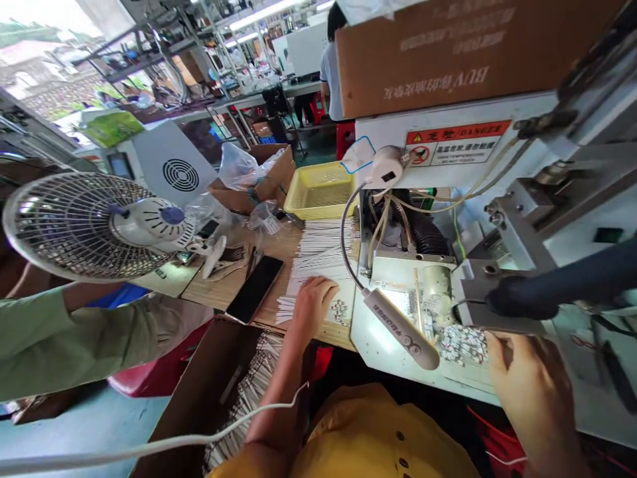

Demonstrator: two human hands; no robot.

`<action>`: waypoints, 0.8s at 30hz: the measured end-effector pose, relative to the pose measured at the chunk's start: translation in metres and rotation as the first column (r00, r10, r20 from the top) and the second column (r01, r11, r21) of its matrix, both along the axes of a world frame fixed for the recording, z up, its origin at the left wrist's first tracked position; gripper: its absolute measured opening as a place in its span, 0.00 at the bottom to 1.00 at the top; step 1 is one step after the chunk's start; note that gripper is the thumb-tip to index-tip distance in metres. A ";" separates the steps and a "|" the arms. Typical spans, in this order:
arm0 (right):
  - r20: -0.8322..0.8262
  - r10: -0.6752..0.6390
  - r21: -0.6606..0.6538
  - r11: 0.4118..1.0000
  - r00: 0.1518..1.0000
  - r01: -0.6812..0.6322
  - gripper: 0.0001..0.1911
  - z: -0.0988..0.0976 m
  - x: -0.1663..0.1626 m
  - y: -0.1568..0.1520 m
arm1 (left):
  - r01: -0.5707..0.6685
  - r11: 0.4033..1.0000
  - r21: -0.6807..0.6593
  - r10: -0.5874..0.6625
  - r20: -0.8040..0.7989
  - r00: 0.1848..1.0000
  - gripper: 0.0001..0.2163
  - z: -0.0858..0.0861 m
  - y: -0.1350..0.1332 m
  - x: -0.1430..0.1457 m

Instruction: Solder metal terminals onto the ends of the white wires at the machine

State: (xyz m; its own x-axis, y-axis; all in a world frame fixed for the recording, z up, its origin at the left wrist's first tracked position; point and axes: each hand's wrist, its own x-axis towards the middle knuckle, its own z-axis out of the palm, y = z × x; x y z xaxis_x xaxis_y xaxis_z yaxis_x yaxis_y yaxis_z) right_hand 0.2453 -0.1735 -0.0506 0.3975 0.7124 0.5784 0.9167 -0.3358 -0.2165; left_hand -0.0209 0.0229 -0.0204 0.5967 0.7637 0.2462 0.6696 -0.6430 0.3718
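My left hand [312, 304] rests on a layer of thin white wires [323, 252] spread across the wooden bench. Its fingers are curled and close together, and whatever they grip is hidden beneath them. A few small connector pieces [340, 311] lie just right of these fingers. At the right, my right hand [532, 372] is bent beside a pile of small white connectors [462, 344] on the machine's worktop. Thumb and forefinger come together at the pile's edge; what is between them is too small to tell. A white lamp [401, 328] on a flexible neck hangs between my hands.
A machine press head [502, 292] with a black cylinder stands above my right hand. On the bench are a phone [255, 289], a yellow basket [318, 192] and a fan [99, 226]. Below, a cardboard box [194, 392] holds many wires. A co-worker's sleeve [99, 332] reaches in from the left.
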 end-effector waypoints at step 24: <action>-0.976 0.206 0.168 0.926 0.078 -0.338 0.18 0.036 -0.034 0.015 | 0.374 0.867 -0.329 -0.306 0.240 0.921 0.10 0.010 -0.040 0.061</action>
State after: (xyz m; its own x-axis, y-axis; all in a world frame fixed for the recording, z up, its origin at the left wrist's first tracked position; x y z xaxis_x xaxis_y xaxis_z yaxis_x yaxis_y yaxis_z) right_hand 0.2114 -0.1588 -0.0148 0.3330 0.9244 -0.1861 -0.0182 -0.1910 -0.9814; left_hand 0.0402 -0.0172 -0.0101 0.8090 0.5761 0.1165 0.3366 -0.6165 0.7118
